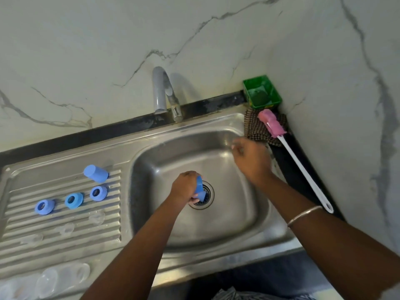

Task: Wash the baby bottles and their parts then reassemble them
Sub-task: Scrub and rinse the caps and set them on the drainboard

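Observation:
My left hand grips a blue bottle cap low in the steel sink basin, just above the drain. My right hand hovers over the basin's right side with loosely curled fingers and holds nothing that I can see. On the drainboard lie another blue cap, three blue collar rings, several clear teats and clear bottles at the front left.
The tap stands behind the basin; no water stream shows. A pink sponge bottle brush with a white handle lies on the right counter over a checked cloth. A green soap tub sits in the corner.

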`<state>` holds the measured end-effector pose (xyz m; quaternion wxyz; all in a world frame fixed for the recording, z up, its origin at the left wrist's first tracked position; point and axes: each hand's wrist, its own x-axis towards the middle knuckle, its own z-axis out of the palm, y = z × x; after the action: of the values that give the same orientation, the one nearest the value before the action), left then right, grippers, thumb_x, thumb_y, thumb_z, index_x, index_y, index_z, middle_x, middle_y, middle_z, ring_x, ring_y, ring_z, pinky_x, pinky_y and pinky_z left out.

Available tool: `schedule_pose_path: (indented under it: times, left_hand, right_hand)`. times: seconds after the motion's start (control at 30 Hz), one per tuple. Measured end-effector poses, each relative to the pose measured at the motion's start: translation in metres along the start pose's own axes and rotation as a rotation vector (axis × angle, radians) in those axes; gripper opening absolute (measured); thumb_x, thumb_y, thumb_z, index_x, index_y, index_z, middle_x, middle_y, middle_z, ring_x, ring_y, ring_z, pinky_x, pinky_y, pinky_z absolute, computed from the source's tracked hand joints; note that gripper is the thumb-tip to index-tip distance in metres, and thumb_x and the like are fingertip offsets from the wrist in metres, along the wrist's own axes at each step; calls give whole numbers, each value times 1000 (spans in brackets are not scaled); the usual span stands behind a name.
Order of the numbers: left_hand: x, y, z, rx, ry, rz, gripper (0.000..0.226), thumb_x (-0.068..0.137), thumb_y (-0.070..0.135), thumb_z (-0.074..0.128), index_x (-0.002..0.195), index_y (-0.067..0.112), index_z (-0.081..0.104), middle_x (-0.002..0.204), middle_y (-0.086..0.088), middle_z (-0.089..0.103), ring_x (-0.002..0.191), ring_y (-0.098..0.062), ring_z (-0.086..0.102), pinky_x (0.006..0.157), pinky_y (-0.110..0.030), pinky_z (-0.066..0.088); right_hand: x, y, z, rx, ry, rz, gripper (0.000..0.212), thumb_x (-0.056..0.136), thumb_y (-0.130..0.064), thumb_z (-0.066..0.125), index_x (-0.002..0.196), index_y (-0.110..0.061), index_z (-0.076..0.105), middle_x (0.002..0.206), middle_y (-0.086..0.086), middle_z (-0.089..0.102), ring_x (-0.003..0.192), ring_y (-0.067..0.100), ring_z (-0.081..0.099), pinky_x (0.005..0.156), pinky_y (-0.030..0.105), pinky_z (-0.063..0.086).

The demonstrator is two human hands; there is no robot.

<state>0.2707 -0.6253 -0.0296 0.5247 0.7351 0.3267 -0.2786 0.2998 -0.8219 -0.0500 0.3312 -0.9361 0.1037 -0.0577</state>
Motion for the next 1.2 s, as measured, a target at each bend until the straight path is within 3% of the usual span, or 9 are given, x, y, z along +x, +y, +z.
schedule_pose_path:
  times: [0.17,0.27,0.37,0.63,0.73,0.87,0.97,1.1,1.2]
  left_hand:
    - [-16,-1,6,-85,-119,-114,19,83,36,71,91,18,66,91,-8,58,70,-21,53,62,-26,49]
    - [-17,-7,9,-66,-128,-27,27,80,25,77,103,18,65,99,-6,58,75,-22,55,67,-30,50]
    - [-16,-16,10,-46,-55,55,34,84,38,74,106,16,62,96,-7,65,79,-21,57,71,-33,50]
    - [-19,-32,-8,-256,69,146,59,68,55,84,93,8,59,84,-10,61,60,-20,57,63,-29,52]
    - [-20,-34,-16,-399,27,131,50,82,53,74,101,8,61,93,-13,63,61,-22,61,60,-29,57]
    - [-26,-35,-27,-516,-4,99,36,99,49,51,97,14,56,81,-10,61,60,-19,61,64,-28,55]
    - [-31,-39,-37,-621,-59,50,39,98,49,54,96,10,57,73,-9,61,49,-15,59,59,-25,51]
    - [-37,-46,-45,-779,-158,46,38,93,40,64,103,4,57,83,-14,59,63,-22,58,62,-28,53]
    - [-39,-52,-48,-876,-150,52,40,96,48,57,98,8,59,88,-12,60,71,-22,57,64,-30,51]
  right_hand:
    - [25,23,-34,-342,352,-45,35,90,-33,61,124,-24,61,106,15,63,97,38,58,74,42,49]
    - [40,32,-37,-365,283,138,45,91,-36,62,135,-29,51,119,18,56,109,39,51,86,48,45]
    - [50,42,-35,-337,181,169,45,94,-30,62,137,-28,50,120,21,56,110,41,53,89,49,43]
    - [31,28,-44,-276,153,98,52,91,-9,56,137,-30,45,117,23,46,92,43,57,72,45,47]
    - [5,7,-42,-321,126,-3,58,91,-8,56,140,-34,39,111,18,45,86,38,57,60,36,41]
    - [-38,-28,-34,-361,27,-95,77,89,-9,56,150,-45,23,120,13,39,94,30,53,71,37,49]
    - [-77,-57,-20,-277,-78,-147,83,90,-5,51,153,-47,15,128,11,40,95,26,55,76,37,51]
    - [-116,-84,5,-51,-145,-242,74,93,-2,46,154,-38,29,125,11,46,93,32,60,82,39,51]
    - [-130,-95,21,140,-130,-324,69,88,3,51,150,-28,43,114,16,59,92,28,60,86,28,47]
